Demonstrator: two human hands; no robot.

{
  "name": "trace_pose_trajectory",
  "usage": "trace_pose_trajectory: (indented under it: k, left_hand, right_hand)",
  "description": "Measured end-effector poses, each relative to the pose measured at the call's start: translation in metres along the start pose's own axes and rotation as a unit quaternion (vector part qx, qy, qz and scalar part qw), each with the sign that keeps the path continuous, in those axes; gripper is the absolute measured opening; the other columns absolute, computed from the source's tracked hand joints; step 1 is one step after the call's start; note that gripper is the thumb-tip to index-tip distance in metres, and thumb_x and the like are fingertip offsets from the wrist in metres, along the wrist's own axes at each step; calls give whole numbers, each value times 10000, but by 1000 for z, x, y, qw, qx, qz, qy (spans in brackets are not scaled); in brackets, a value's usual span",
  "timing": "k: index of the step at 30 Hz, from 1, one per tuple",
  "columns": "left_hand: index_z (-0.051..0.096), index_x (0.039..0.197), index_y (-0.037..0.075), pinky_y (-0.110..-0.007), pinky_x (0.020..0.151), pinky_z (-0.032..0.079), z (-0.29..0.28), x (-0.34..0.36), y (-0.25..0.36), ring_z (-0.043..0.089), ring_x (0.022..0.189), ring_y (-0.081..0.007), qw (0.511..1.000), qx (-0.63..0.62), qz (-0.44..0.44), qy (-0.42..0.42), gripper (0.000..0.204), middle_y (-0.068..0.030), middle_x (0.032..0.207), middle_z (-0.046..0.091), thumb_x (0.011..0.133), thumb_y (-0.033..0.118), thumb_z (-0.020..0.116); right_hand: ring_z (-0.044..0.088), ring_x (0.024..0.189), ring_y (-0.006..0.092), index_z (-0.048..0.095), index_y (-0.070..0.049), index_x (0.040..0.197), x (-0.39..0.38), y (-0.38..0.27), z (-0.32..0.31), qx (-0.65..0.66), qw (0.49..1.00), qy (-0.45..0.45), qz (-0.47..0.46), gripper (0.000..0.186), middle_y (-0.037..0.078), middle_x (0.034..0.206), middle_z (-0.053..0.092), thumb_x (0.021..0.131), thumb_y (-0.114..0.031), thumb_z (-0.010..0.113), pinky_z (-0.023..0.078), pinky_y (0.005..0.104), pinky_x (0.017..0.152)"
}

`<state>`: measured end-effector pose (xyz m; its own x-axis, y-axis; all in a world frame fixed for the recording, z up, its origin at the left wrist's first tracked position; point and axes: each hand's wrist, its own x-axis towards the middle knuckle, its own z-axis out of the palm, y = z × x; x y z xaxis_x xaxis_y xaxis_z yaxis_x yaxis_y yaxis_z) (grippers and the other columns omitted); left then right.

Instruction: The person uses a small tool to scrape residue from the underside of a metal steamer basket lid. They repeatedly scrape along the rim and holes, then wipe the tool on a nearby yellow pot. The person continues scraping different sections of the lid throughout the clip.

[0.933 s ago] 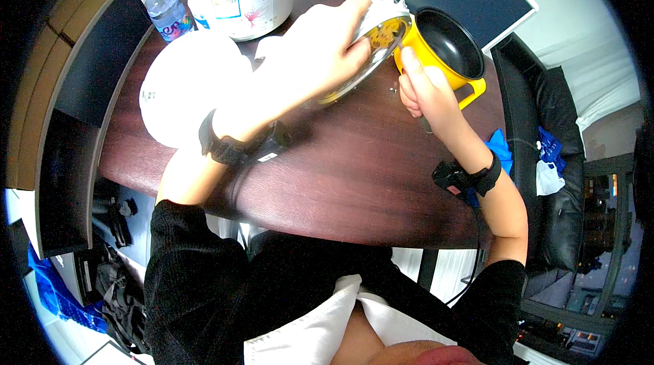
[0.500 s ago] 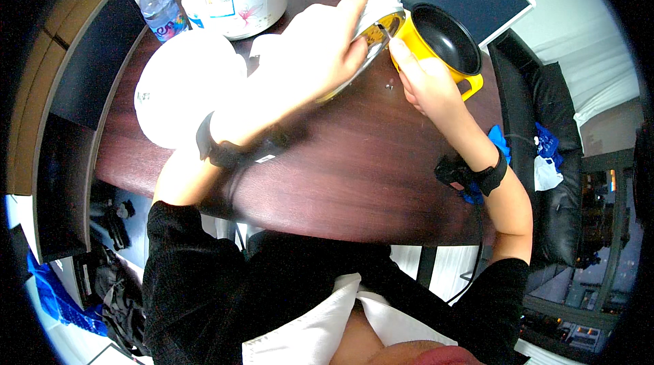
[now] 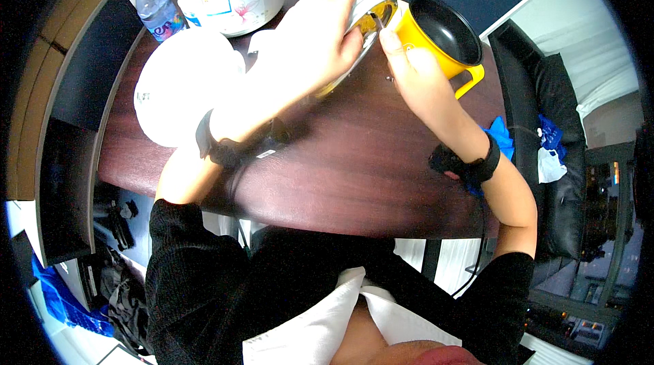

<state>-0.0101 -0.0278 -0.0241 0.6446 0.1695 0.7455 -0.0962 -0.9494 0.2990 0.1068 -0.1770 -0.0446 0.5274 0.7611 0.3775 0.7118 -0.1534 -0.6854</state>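
Note:
Near the back of the table my left hand (image 3: 315,37) is closed on the edge of a round, silver-rimmed part (image 3: 383,9), tilted on its side. Yellow tones show on its inner face; its exact kind I cannot make out. My right hand (image 3: 417,71) pinches a thin, dark, narrow tool (image 3: 377,20), its tip against that inner face. The tool's handle is hidden by my fingers. Just beside my right hand stands a yellow pot (image 3: 428,41) with a black inside and a side handle. A few tiny metal pieces (image 3: 390,79) lie under my right hand.
A white rice cooker body (image 3: 262,4) stands at the back left, beside a water bottle (image 3: 158,11). In front of them is a large, glaring white round thing (image 3: 187,86). The dark wooden table (image 3: 327,174) has a curved front edge. A black sofa (image 3: 555,92) stands at right.
Both hands have shifted slightly left and back with the round part. My right hand has turned more upright, the tool still at the inner face.

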Motion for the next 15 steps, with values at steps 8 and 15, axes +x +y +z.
trace_pose_trajectory:
  k: [8, 15]
  left_hand:
    - [478, 1155, 2, -451, 643, 485, 3, -2, -4, 608, 715, -409, 1000, -2, -9, -6, 426, -246, 763, 609, 792, 179, 612]
    - [495, 1150, 9, -438, 656, 488, -3, 1, -1, 616, 742, -399, 999, -26, -24, -36, 409, -242, 793, 617, 805, 201, 604]
  right_hand:
    - [514, 363, 178, 685, -160, 653, 16, -18, -47, -521, 796, 92, -295, 390, 23, 434, 495, 858, -461, 546, 394, 296, 328]
    - [427, 357, 103, 656, -121, 846, 15, -10, -43, -245, 953, -16, -176, 319, 3, 459, 423, 912, -399, 515, 359, 248, 347]
